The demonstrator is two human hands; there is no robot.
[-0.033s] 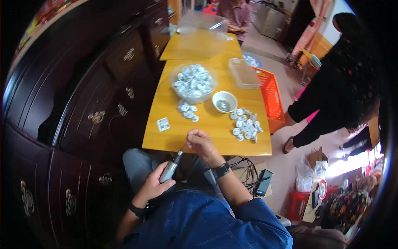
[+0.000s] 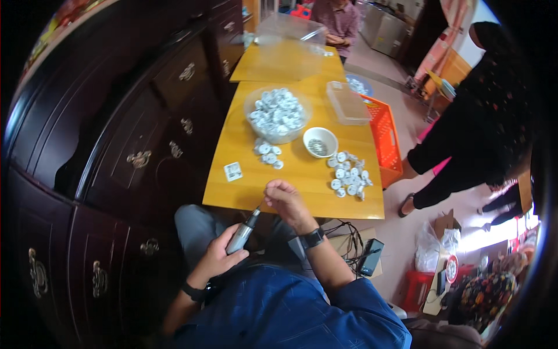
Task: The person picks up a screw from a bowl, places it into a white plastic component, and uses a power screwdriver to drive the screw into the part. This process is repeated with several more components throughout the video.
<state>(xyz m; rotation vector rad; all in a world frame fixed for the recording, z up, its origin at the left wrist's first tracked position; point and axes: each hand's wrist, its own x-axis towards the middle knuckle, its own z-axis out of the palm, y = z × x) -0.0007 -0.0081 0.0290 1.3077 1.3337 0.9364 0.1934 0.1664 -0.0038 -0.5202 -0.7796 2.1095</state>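
Observation:
My left hand (image 2: 222, 251) is wrapped round a grey, pen-like electric screwdriver (image 2: 240, 237), tilted with its dark bit pointing up and right. Close to the bit's tip, by the table's near edge, my right hand (image 2: 286, 200) has its fingers pinched together. Whatever sits between those fingertips is too small to make out. On the table past my hands lie a small pile of round white plastic pieces (image 2: 350, 174) at right and a smaller cluster of them (image 2: 268, 153) at left. A white bowl (image 2: 331, 137) between them holds small metal parts, perhaps screws.
Behind stands a clear tub (image 2: 250, 119) heaped with white pieces. The yellow table (image 2: 224, 195) also bears a printed square card (image 2: 233, 171), a shallow clear box (image 2: 354, 119) and a large clear bin (image 2: 290, 58). An orange crate (image 2: 383, 136) stands at right. Two people are nearby.
The table and its things sit slightly further right in the picture, as the view has turned a little. Both hands keep nearly the same pose.

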